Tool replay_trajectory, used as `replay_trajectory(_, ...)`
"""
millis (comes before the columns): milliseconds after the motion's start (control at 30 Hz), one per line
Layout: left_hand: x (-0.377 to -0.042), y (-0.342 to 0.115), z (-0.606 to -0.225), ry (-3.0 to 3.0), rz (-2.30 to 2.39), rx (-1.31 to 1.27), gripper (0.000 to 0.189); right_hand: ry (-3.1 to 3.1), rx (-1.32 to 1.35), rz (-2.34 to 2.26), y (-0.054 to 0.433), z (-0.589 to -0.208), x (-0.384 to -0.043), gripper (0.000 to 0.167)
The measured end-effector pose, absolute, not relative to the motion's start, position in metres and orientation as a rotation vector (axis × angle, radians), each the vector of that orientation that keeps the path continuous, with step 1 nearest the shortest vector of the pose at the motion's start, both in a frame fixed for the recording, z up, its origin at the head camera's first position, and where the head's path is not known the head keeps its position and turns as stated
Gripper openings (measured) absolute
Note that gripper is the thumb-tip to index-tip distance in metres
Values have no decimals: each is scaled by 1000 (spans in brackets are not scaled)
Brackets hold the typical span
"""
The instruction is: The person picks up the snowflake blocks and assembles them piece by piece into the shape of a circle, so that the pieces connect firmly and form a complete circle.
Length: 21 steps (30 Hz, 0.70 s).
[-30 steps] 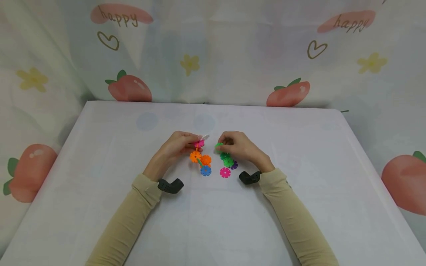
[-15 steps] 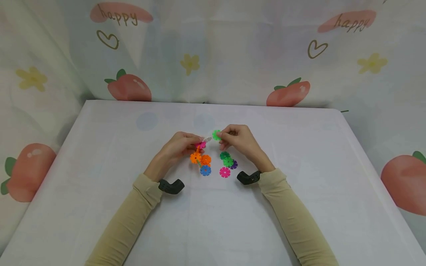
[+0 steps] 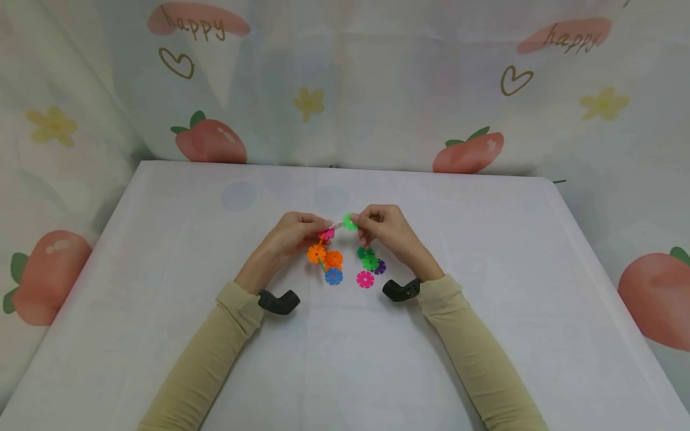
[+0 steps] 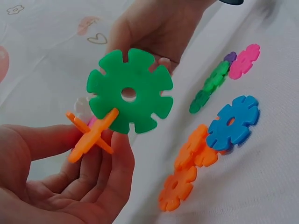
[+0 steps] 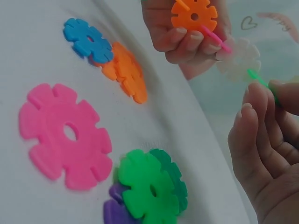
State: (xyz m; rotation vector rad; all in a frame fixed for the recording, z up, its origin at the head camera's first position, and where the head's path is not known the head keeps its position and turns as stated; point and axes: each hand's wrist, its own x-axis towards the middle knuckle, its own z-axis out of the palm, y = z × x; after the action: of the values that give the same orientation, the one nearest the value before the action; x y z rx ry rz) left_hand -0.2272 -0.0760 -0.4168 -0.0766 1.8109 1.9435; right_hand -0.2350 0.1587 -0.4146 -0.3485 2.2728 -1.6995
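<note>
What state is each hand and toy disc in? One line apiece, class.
Left hand: holding joined discs
Right hand: pinching bright green disc
White disc: raised, meeting that disc's edge
Raised dark green disc: joined to raised orange disc
Blue disc: unheld, overlapping loose orange disc
Loose pink disc: flat on table
Loose green disc: overlapping purple disc

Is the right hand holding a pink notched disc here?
No: the right hand pinches a green notched disc; the loose pink one lies on the table.

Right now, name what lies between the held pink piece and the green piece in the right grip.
A whitish piece lies between the pink piece and the green piece, as the right wrist view shows.
</note>
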Motion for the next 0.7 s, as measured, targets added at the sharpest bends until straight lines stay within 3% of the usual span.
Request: replay_trajectory(700,-221,-67,-418,2127,1809,8,21,2239,-423,-1689,160,-417,-234,25)
